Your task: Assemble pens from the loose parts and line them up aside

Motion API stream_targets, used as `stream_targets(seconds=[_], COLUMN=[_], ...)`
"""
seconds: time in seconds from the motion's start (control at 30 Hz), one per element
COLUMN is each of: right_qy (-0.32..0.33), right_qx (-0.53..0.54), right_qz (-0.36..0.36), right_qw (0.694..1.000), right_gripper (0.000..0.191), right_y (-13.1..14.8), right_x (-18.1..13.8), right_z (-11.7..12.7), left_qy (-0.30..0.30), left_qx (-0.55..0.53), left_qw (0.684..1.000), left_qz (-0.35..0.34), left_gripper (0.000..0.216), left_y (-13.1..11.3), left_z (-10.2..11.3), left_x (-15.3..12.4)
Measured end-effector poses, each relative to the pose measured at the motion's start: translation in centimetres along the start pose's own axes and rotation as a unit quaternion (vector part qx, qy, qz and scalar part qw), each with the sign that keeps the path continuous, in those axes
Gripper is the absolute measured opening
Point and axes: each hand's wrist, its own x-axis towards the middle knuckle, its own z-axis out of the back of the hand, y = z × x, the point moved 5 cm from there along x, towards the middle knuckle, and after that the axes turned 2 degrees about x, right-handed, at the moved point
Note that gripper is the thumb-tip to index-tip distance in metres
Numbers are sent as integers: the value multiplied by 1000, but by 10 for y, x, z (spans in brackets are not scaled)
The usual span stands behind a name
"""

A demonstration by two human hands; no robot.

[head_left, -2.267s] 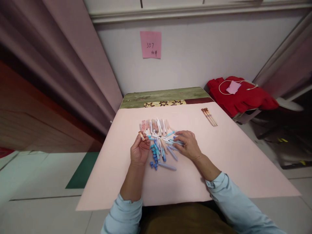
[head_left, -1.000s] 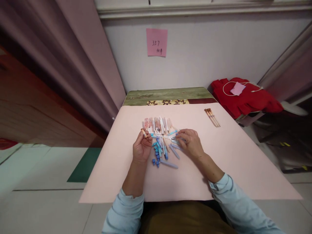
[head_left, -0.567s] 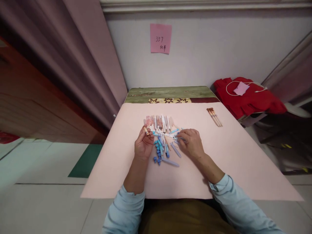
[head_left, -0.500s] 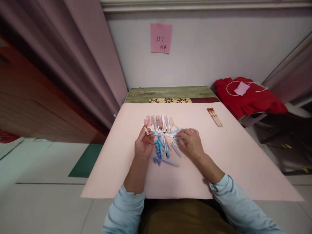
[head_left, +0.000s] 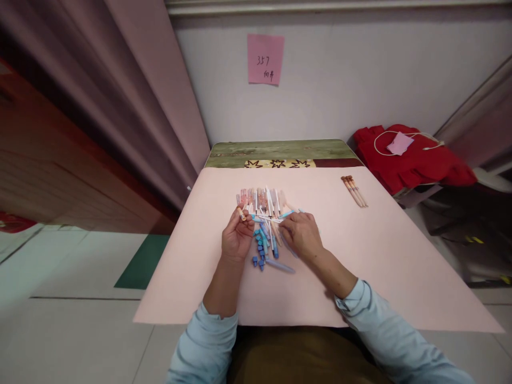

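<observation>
My left hand [head_left: 237,239] is closed around a short peach-coloured pen barrel [head_left: 242,214], held upright and slightly tilted between thumb and fingers. Over the right side of the pile, my right hand [head_left: 302,234] has its fingertips pinched at the right end of a thin white pen refill [head_left: 268,218]. Between the hands lie loose pen parts, among them a blue barrel [head_left: 275,249] and a lavender barrel [head_left: 280,265]. Small blue cube-topped caps [head_left: 261,255] are bunched near my left wrist. Behind them, clear and pinkish barrels [head_left: 262,198] stand in a rough row with white refills across them.
Several assembled pens with brown tops [head_left: 354,191] lie at the right of the pink-covered table [head_left: 384,266]. A red cloth [head_left: 416,162] with a white cable is beyond the right edge. A pink note [head_left: 265,58] is on the wall.
My right hand has moved left and slightly in, its fingers closing at the refill's end. My left hand stays nearly still with the peach barrel.
</observation>
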Motion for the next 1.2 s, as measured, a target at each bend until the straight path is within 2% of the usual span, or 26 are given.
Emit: stream_targets(seconds=[0.13, 0.3, 0.53, 0.63, 0.73, 0.83, 0.9, 1.03, 1.1, 1.2], right_qy=[11, 49, 42, 42, 36, 24, 13, 5, 13, 20], right_qx=[-28, -55, -101, -120, -113, -62, 18, 208, 236, 232], right_qz=[-6, -10, 20, 32, 13, -27, -70, -186, -190, -130], right_qw=[1000, 997, 994, 991, 993, 997, 997, 960, 953, 964], right_gripper=[17, 21, 19, 18, 18, 17, 16, 16, 14, 10], right_y=[3, 6, 9, 8, 0, -12, -21, -37, -37, -32], right_x=[12, 21, 21, 19, 19, 21, 24, 27, 27, 26], right_z=[-8, -17, -22, -21, -12, -1, 4, 0, -3, -6], left_qy=[-3, -3, -13, -12, -9, -16, -14, 21, 38, 45], left_qx=[8, 13, 13, 15, 9, 3, -6, -8, -12, -26], left_qw=[1000, 1000, 1000, 1000, 1000, 1000, 1000, 1000, 999, 999], left_qz=[0, 6, 20, 17, 16, 19, 21, 18, 10, 10], left_gripper=[18, 17, 19, 18, 19, 18, 16, 11, 11, 11], left_y=[0, 2, 4, 4, 4, 3, 2, 5, 8, 13], left_z=[-2, -2, -3, -2, 0, -5, -18, -58, -70, -66], left_x=[-1, -2, -2, -2, -3, -4, -2, 9, 17, 27])
